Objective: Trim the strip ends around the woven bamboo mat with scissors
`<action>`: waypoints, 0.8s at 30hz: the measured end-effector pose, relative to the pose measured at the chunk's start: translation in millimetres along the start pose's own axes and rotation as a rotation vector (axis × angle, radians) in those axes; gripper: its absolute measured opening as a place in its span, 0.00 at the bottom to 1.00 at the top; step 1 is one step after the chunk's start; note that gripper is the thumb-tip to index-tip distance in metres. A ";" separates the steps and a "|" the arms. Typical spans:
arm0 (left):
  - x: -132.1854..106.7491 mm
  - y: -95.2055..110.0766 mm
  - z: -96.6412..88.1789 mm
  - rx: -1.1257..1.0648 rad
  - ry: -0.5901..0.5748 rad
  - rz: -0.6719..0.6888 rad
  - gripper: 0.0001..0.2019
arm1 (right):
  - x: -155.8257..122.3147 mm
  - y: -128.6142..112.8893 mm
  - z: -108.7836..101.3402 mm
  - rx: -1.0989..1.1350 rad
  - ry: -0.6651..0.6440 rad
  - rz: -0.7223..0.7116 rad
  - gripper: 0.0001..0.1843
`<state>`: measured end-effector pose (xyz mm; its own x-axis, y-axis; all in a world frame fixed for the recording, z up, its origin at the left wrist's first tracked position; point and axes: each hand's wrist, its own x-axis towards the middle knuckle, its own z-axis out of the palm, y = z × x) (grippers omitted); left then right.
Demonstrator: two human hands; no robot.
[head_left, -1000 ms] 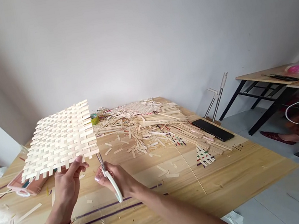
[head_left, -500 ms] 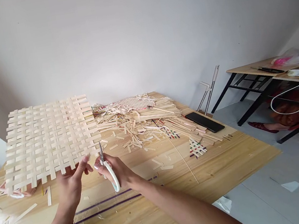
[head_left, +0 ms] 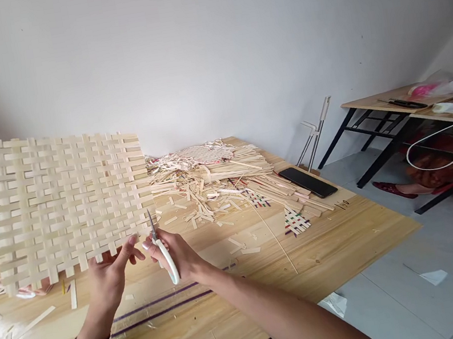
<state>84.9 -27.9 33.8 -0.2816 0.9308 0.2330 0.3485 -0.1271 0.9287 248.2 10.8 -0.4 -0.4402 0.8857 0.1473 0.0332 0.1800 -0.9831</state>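
A pale square mat woven from flat strips (head_left: 69,201) is held up at the left, tilted toward me, with short strip ends sticking out along its edges. My left hand (head_left: 113,269) grips its lower edge between thumb and fingers; some of those fingers are hidden behind the weave. In my right hand (head_left: 175,253) is a pair of white-handled scissors (head_left: 167,260), its blades pointing up beside the mat's lower right corner. The blades look close together, near the strip ends. Both hands are above the wooden table (head_left: 237,283).
Loose strips and offcuts (head_left: 199,191) are heaped at the back. A black phone (head_left: 309,181) lies near the right edge, with a small coloured woven triangle (head_left: 296,221) before it. Two purple strips (head_left: 163,311) lie under my arms. Another table (head_left: 376,104) and a person's foot are at right.
The woven mat has tipped more upright and its far edge has risen, shifting slightly left. The scissors stay in my right hand by the lower right corner, turned slightly.
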 end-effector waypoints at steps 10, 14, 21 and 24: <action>0.3 -2.0 2.7 -0.055 -0.032 0.088 0.18 | -0.6 0.5 -1.3 -0.052 0.005 -0.052 0.22; 0.3 -6.8 2.6 -0.095 -0.049 0.077 0.17 | 0.9 -1.7 -3.0 -0.081 0.038 -0.052 0.20; 4.5 -24.8 0.5 -0.246 -0.100 0.006 0.25 | 3.7 0.4 -7.9 -0.080 0.035 -0.075 0.20; 5.5 -24.4 0.3 -0.296 -0.076 -0.046 0.23 | 4.1 1.2 -8.4 -0.093 0.028 -0.066 0.22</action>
<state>75.0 -19.6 12.3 -0.2196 0.9594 0.1770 0.0580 -0.1683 0.9840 254.0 18.3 -0.1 -0.4190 0.8819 0.2160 0.0881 0.2762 -0.9570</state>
